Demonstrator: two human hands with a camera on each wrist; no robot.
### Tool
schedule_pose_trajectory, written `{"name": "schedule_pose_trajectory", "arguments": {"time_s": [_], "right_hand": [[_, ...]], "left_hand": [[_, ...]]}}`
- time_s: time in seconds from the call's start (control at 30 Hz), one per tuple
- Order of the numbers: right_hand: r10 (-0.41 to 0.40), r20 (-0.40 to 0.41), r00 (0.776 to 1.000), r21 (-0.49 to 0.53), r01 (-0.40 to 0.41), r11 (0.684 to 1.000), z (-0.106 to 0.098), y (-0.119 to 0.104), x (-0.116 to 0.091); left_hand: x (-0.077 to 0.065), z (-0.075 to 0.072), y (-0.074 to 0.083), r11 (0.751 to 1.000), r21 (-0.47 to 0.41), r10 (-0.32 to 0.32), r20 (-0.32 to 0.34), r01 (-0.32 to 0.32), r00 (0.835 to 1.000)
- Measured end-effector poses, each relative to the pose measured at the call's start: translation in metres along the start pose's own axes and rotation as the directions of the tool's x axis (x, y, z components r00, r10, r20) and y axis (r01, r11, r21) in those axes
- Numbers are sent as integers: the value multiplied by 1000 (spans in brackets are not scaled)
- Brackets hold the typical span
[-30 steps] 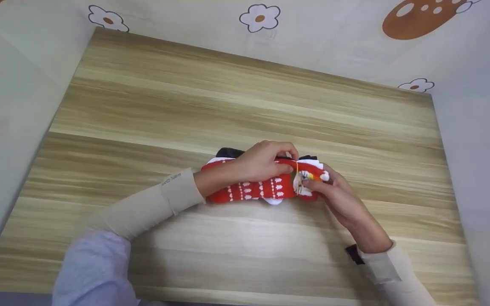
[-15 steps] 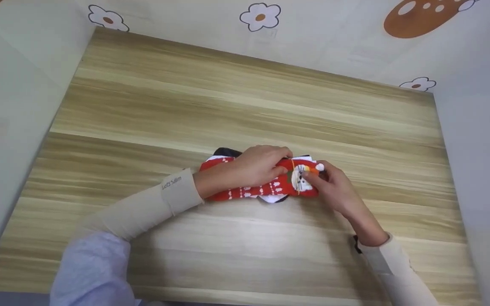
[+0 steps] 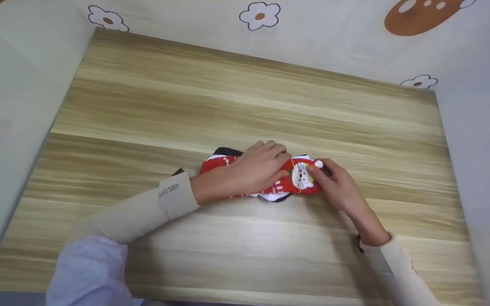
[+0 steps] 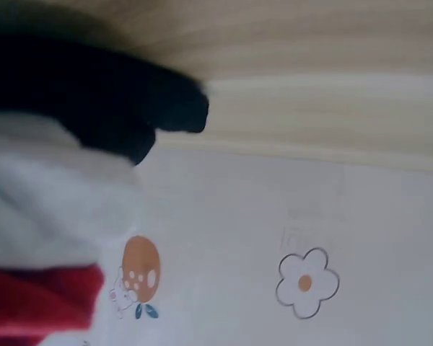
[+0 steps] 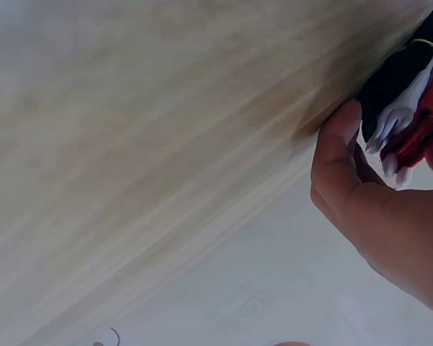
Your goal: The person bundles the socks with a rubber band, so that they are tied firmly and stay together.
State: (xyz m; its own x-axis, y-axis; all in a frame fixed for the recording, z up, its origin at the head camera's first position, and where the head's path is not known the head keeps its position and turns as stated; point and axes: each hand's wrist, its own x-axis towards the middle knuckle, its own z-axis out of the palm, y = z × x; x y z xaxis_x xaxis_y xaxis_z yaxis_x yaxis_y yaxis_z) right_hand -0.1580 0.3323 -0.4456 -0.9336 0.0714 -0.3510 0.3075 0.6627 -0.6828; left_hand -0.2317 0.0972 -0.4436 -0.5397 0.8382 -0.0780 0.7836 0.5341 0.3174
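A stack of socks (image 3: 309,187) lies on the table, red with white patterns and a cat face on top, white and black layers beneath. A thin yellow rubber band (image 5: 431,45) goes round it near the cat face. My left hand (image 3: 253,170) lies across the stack's middle, its fingers bent over the far edge beside the band and its thumb on the red top. My right hand (image 3: 338,187) grips the right end, thumb on top beside the cat face and fingers round the end. In the left wrist view the black sock layer (image 4: 94,94) shows, but no fingers.
The wood-grain table (image 3: 185,97) extends on all sides of the socks. Pale walls with printed flowers (image 3: 260,16) stand along its back and sides.
My left hand's fingers have come down closer together at the far edge by the band. The right end of the stack has turned so that the cat face shows more fully.
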Motion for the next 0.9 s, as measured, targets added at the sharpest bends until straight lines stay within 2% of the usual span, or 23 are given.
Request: {"name": "schedule_pose_trajectory", "arguments": {"time_s": [0.13,0.23,0.33,0.43,0.6,0.7,0.77,0.83,0.9], "right_hand": [[9,-28,1000,40,-8,999,-9,5,-5],[26,-34,999,61,-24,998,-14,8,-10],[36,-29,999,64,-34,997,-16,10,-13],[33,-36,999,63,-31,998,-17,13,-15],[23,-46,999,66,-20,998,-17,15,-16],[28,-50,998,75,-24,997,-16,15,-18],[30,-53,998,74,-26,997,-16,14,-20],[30,-64,998,68,-26,997,-15,13,-22],[25,-82,996,54,-21,998,-15,11,-25]], "left_hand": [[-9,2,17,990,115,88,-27,-84,996],[-13,9,30,965,217,153,-22,-144,988],[-14,16,38,934,322,161,6,-155,987],[-12,23,41,905,400,143,31,-144,989],[-6,28,41,877,456,148,44,-152,988],[-3,29,41,855,490,181,22,-169,983],[0,28,40,862,479,196,-11,-166,981],[3,25,36,906,397,180,-52,-145,982],[7,19,31,968,229,122,-73,-102,990]]}}
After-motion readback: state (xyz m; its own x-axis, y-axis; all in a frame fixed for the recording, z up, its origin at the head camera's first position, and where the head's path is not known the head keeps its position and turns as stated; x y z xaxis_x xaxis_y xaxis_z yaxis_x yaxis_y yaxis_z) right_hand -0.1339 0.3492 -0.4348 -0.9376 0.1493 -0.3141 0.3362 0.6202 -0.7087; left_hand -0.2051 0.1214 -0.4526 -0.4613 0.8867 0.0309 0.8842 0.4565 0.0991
